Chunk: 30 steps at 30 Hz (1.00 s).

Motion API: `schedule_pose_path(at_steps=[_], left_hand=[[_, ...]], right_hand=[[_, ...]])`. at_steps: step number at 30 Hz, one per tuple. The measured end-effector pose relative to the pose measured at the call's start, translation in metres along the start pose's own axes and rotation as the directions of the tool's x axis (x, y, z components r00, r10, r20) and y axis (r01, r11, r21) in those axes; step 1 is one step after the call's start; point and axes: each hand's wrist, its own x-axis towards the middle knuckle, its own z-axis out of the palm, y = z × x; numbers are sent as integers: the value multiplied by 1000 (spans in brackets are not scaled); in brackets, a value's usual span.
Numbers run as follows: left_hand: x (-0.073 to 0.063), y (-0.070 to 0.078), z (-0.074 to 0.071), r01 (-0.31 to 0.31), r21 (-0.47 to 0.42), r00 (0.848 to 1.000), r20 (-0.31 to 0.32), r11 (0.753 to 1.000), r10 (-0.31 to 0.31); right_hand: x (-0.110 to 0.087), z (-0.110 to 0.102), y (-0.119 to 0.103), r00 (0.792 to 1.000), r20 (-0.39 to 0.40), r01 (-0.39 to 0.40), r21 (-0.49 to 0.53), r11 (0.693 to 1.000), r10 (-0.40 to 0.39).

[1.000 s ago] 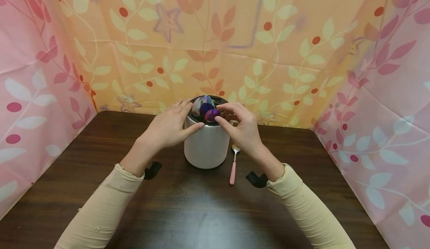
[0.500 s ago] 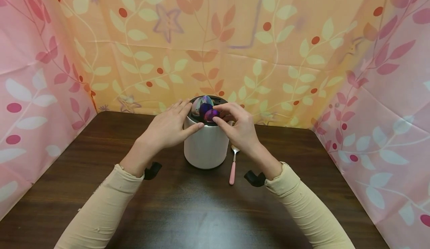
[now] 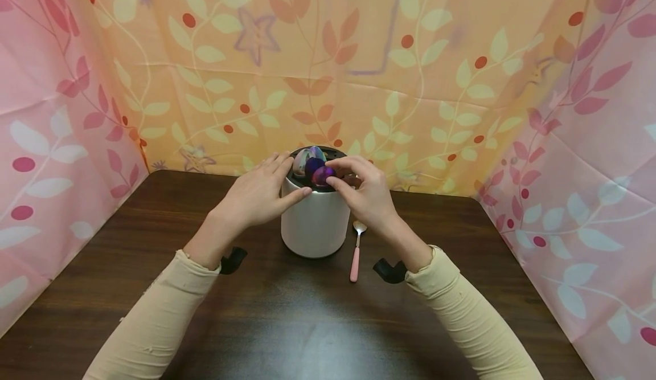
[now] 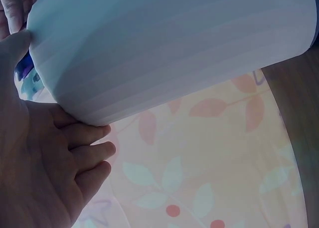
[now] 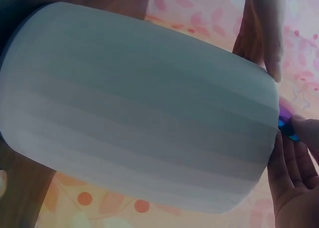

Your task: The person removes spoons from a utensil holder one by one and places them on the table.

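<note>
A white cylinder (image 3: 314,226) with a black top stands upright on the table. Several shiny egg-shaped pieces are grouped on that top: a purple egg (image 3: 321,176) in front, a dark blue egg (image 3: 313,167) behind it, and paler iridescent ones further back. My right hand (image 3: 366,189) pinches the purple egg at its right side between thumb and fingers; the right wrist view shows the thumb on the egg (image 5: 286,119). My left hand (image 3: 258,192) rests with extended fingers along the cylinder's left rim, its thumb across the front edge.
A spoon with a pink handle (image 3: 355,264) lies to the right of the cylinder, its bowl partly under my right hand in the head view. The dark wood table (image 3: 246,311) is enclosed by patterned cloth (image 3: 328,55) at the back and both sides.
My right hand has shifted slightly left, its thumb and index finger coming in closer on the purple egg. The left hand and the cylinder have stayed put.
</note>
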Motion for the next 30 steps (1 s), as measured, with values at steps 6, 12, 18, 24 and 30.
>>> schedule_pose_path(at_steps=[6,12,18,24,30], left_hand=[[0,-1,0,2,-3,1000,-4,1000,-2],[0,-1,0,-2,6,1000,-6,1000,2],[0,-1,1,-4,7,1000,-9,1000,4],[0,-1,0,-1,0,1000,-4,1000,1],[0,-1,0,0,-3,1000,6,1000,0]], right_hand=[[3,-3,-4,999,7,-38,38,999,37],[6,-7,-12,996,20,-84,87,993,82],[10,-13,-18,996,18,-89,155,984,88],[14,-21,-25,993,-3,-119,198,973,122],[17,-29,-31,992,-34,-112,244,963,123]])
